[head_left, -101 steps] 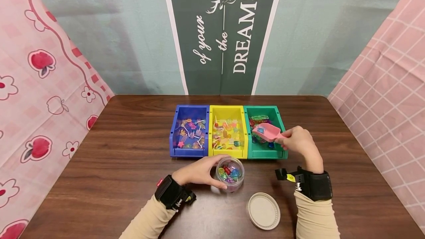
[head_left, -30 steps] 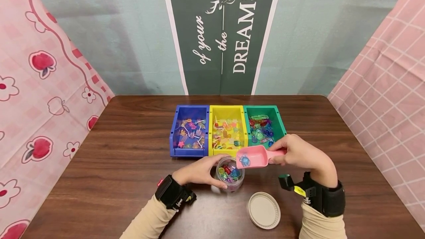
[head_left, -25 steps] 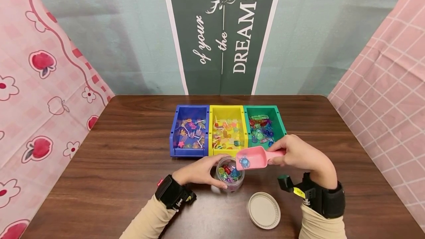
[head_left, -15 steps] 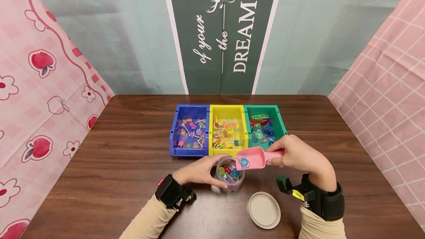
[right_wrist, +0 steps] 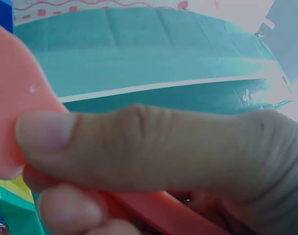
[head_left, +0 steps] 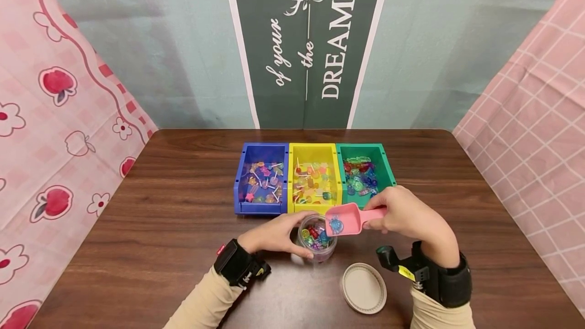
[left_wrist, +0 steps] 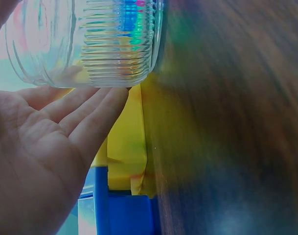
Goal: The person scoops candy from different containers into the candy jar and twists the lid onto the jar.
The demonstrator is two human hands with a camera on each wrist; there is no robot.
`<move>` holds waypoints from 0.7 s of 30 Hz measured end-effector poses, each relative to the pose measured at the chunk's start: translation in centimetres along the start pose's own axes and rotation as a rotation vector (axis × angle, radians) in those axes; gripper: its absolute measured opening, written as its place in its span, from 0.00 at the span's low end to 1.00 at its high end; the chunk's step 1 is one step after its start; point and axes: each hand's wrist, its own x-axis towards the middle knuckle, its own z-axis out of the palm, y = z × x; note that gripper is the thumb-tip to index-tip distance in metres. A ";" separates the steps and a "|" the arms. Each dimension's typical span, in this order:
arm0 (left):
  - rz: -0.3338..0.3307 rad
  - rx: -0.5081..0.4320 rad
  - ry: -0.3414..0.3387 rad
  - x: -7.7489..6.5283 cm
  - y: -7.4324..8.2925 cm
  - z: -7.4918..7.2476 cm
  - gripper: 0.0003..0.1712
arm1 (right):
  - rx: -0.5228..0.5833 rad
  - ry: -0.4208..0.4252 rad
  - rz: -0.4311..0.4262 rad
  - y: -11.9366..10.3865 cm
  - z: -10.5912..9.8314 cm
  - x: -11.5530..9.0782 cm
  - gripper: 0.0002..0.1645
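A clear ribbed jar (head_left: 323,255) stands on the table with several colourful translucent charms inside. My left hand (head_left: 276,232) holds it from the left, thumb at the near side and fingers at the far side. In the left wrist view, long fingers (left_wrist: 90,110) lie along the jar wall (left_wrist: 109,63). My right hand (head_left: 407,212) pinches the handle of a pink scoop (head_left: 351,217), the thumb (right_wrist: 90,147) pressed along it in the right wrist view. One blue translucent charm (head_left: 335,225) sits near the scoop's front edge, which overlaps the jar's right rim.
Blue (head_left: 260,209), yellow (head_left: 299,208) and green (head_left: 388,169) bins stand side by side behind the jar, each holding small charms. A round beige lid (head_left: 363,288) lies on the wooden table (head_left: 160,217) right of the jar. Patterned cloths hang around.
My right hand has brought the scoop with the blue charm from over the green bin leftward and nearer, to the jar's rim. The left hand and jar have stayed put.
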 end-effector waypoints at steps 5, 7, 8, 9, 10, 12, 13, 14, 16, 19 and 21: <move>0.020 0.023 0.007 0.0 -0.1 0.0 0.49 | -0.016 0.005 0.015 -0.3 0.0 0.0 0.10; 0.023 0.026 0.008 0.0 -0.2 0.0 0.49 | -0.020 0.009 0.013 -0.3 0.0 0.0 0.10; 0.020 0.027 0.008 0.0 -0.2 0.0 0.49 | -0.021 0.011 0.012 -0.4 0.0 0.0 0.10; 0.019 0.028 0.008 0.0 -0.2 0.0 0.49 | -0.022 0.013 0.012 -0.4 0.0 0.0 0.10; 0.009 0.018 0.006 0.1 -0.2 0.1 0.49 | -0.022 0.014 0.012 -0.4 0.0 0.0 0.10; 0.006 0.020 0.006 0.1 -0.1 0.1 0.49 | -0.021 0.015 0.013 -0.4 0.0 -0.1 0.10; 0.003 0.020 0.005 0.1 -0.1 0.1 0.49 | -0.022 0.015 0.011 -0.4 0.0 -0.1 0.10; 0.001 0.022 0.004 0.1 -0.1 0.1 0.49 | -0.021 0.014 0.009 -0.4 0.0 -0.1 0.10; -0.003 0.021 0.003 0.0 -0.1 0.1 0.49 | -0.021 0.011 -0.001 -0.4 0.0 -0.2 0.11; -0.009 0.020 0.003 0.0 -0.1 0.1 0.50 | -0.019 0.009 -0.015 -0.4 -0.1 -0.2 0.11; -0.016 0.014 0.003 0.0 0.0 0.1 0.50 | -0.016 0.007 -0.025 -0.3 -0.1 -0.3 0.11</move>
